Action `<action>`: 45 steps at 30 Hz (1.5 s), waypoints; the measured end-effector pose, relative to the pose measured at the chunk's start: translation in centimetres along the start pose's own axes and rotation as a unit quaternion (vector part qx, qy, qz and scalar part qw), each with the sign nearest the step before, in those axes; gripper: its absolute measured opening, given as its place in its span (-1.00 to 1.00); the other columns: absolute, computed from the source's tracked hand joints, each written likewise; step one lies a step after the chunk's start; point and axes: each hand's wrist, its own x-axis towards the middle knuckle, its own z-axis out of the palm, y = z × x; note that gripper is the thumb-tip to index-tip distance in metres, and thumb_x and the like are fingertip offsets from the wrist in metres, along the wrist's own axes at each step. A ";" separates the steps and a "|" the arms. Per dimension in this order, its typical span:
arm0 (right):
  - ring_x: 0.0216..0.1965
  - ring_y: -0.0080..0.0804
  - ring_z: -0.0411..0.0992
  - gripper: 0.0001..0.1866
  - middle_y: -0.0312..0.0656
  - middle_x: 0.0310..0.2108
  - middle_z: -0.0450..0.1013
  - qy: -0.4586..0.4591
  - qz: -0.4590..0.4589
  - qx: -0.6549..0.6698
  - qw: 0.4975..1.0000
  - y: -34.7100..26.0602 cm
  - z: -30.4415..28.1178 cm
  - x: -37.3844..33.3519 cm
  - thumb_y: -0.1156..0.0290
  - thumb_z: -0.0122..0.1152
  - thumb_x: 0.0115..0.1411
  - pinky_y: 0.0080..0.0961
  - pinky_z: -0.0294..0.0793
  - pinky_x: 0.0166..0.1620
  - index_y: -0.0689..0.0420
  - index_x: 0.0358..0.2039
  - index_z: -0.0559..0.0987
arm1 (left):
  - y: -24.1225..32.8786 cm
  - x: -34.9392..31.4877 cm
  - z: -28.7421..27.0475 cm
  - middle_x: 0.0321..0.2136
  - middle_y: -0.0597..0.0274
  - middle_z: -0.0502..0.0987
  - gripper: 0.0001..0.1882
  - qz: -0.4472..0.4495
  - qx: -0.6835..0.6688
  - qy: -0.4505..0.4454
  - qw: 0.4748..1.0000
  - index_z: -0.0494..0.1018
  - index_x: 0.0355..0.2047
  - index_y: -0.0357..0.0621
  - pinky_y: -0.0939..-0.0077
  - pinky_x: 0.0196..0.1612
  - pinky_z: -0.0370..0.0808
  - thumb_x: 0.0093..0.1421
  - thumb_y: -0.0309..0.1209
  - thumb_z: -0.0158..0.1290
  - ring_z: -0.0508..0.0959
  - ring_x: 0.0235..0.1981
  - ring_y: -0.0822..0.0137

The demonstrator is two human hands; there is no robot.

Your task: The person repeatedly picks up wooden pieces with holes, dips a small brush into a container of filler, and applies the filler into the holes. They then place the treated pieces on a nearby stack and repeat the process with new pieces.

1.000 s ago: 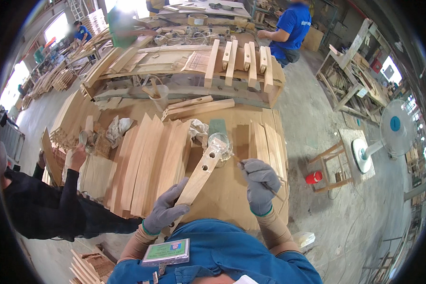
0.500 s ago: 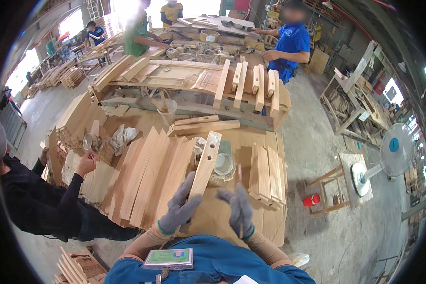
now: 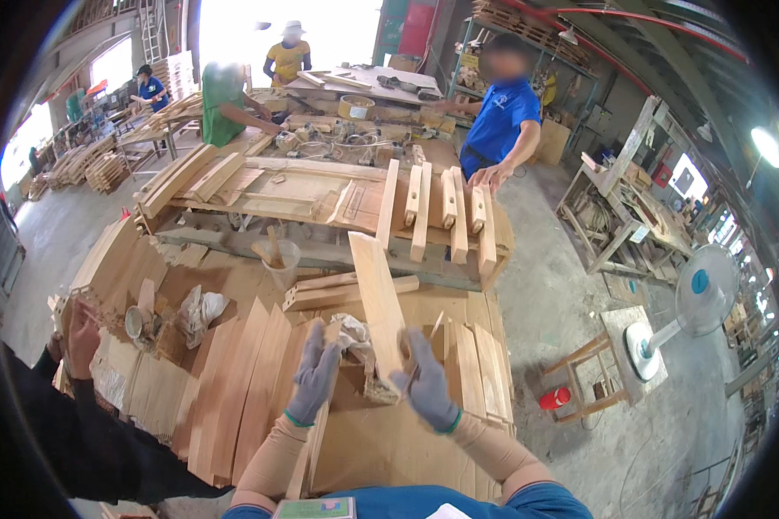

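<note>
A pale wooden bar (image 3: 376, 303) stands tilted in front of me, its top leaning left. My right hand (image 3: 430, 387), in a grey glove, grips its lower end, thumb against the near face. A thin stick (image 3: 439, 322) pokes up beside those fingers; how it is held is hard to see. My left hand (image 3: 313, 381), also gloved, is open and apart from the bar, fingers stretched upward. It is beside a row of wooden boards (image 3: 242, 372). Behind the bar's lower part, a pale crumpled wad (image 3: 352, 336) is partly hidden.
More bars (image 3: 480, 368) lie at the right. Beyond them is a bench (image 3: 320, 212) with mortised pieces (image 3: 450, 199). A plastic bucket (image 3: 279, 266) holds sticks. A dark-sleeved person's hand (image 3: 82, 337) is at far left; a blue-shirted person (image 3: 502, 121) is across. A fan (image 3: 701, 285) stands right.
The bar, earlier at my left hand with holes showing, now leans left in my right hand with a plain face showing. My left hand has let go. The blue-shirted person reaches toward the mortised pieces.
</note>
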 end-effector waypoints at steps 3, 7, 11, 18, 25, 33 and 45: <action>0.21 -0.22 0.20 -0.27 0.08 0.16 0.24 0.019 0.003 0.024 1.000 0.7 -0.4 9.0 0.56 0.23 0.00 -0.45 0.13 0.23 0.35 0.20 0.18 | -5.3 1.1 -3.1 0.20 -0.16 0.15 -0.29 -0.012 0.292 -0.018 0.956 0.11 0.23 -0.28 0.20 0.20 0.21 0.24 -0.03 -0.06 0.23 0.19 -0.05; -0.22 -0.11 0.43 -0.36 0.09 -0.21 0.42 0.052 -0.013 -0.037 0.998 1.8 3.0 21.7 0.49 0.15 0.00 -0.32 0.37 -0.19 0.28 0.15 0.26 | -8.9 -0.8 -4.0 0.13 -0.17 0.24 -0.23 -0.014 0.465 -0.031 0.885 0.22 0.15 -0.26 0.03 0.19 0.20 0.09 0.06 0.04 0.23 0.17 -0.18; -0.30 0.11 0.45 -0.41 0.17 -0.28 0.44 0.129 -0.068 -0.162 0.976 10.4 5.2 33.2 0.48 0.07 -0.01 -0.11 0.43 -0.25 0.25 0.11 0.28 | -9.5 -0.3 -2.6 0.12 -0.13 0.27 -0.23 0.066 0.500 -0.053 0.862 0.24 0.14 -0.25 0.00 0.18 0.21 0.08 0.06 0.04 0.24 0.16 -0.17; 0.03 0.20 0.28 -0.37 0.30 -0.03 0.30 0.120 0.053 -0.338 0.932 12.0 8.7 41.3 0.40 0.11 0.00 -0.09 0.31 0.04 0.33 0.11 0.24 | -8.8 0.2 -3.2 0.11 -0.13 0.29 -0.22 0.031 0.482 -0.044 0.875 0.25 0.12 -0.27 0.03 0.15 0.26 0.05 0.07 0.07 0.25 0.16 -0.15; 0.13 0.18 0.20 -0.52 0.25 0.09 0.25 0.140 0.115 -0.475 0.861 12.1 6.7 43.8 0.27 0.14 0.05 0.11 0.18 0.10 0.18 -0.01 0.39 | -8.4 0.8 -3.0 0.12 -0.18 0.25 -0.17 -0.002 0.468 -0.076 0.880 0.21 0.15 -0.34 0.03 0.20 0.17 0.04 0.06 0.09 0.20 0.18 -0.18; 0.16 0.12 0.24 -0.51 0.11 0.11 0.31 0.168 0.293 -0.528 0.779 14.9 -5.9 44.0 0.27 0.13 0.04 0.10 0.27 0.09 0.17 0.01 0.46 | -8.6 0.7 -2.5 0.10 -0.22 0.27 -0.18 -0.017 0.470 -0.068 0.880 0.22 0.13 -0.38 0.02 0.20 0.16 0.01 -0.02 0.12 0.22 0.16 -0.22; -0.08 -0.08 0.50 -0.59 0.02 -0.13 0.51 0.086 0.283 -0.505 0.811 20.9 -19.9 38.7 0.24 0.15 -0.01 -0.17 0.48 -0.07 0.12 -0.12 0.58 | -8.6 1.0 -2.2 0.11 -0.18 0.27 -0.21 -0.004 0.495 -0.089 0.865 0.24 0.12 -0.34 0.01 0.21 0.14 0.01 -0.01 0.12 0.20 0.17 -0.22</action>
